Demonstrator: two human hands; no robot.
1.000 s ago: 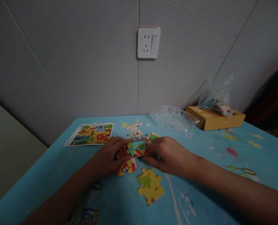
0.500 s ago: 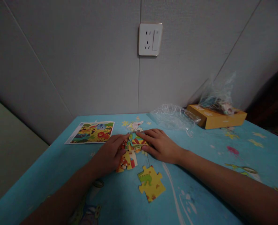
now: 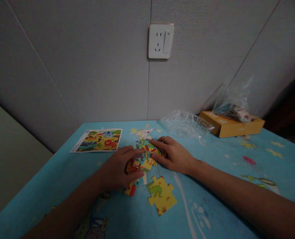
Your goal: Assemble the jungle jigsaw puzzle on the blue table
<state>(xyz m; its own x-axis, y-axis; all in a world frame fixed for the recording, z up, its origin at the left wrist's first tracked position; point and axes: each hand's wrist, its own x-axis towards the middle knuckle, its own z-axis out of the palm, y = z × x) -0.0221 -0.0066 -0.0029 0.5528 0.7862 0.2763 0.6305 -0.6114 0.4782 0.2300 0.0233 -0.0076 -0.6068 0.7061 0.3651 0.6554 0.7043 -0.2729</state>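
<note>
A small cluster of joined puzzle pieces lies on the blue printed tablecloth, between both hands. My left hand curls around the cluster's left side, thumb and fingers pinching a piece. My right hand rests flat on the cluster's right side, fingers stretched out and pressing down. One loose yellow puzzle piece with a green animal lies apart, just in front of the cluster. A printed picture card with the same colourful scene lies to the left, beyond my left hand.
A crumpled clear plastic bag lies behind my right hand. A flat yellow box with another bag of pieces on it stands at the back right. The grey wall carries a white socket. The table's left edge runs diagonally.
My right hand moved from pinching the cluster's right edge to lying flat on it. My left hand slid slightly nearer and closed on the cluster's left pieces. The cluster shifted a little.
</note>
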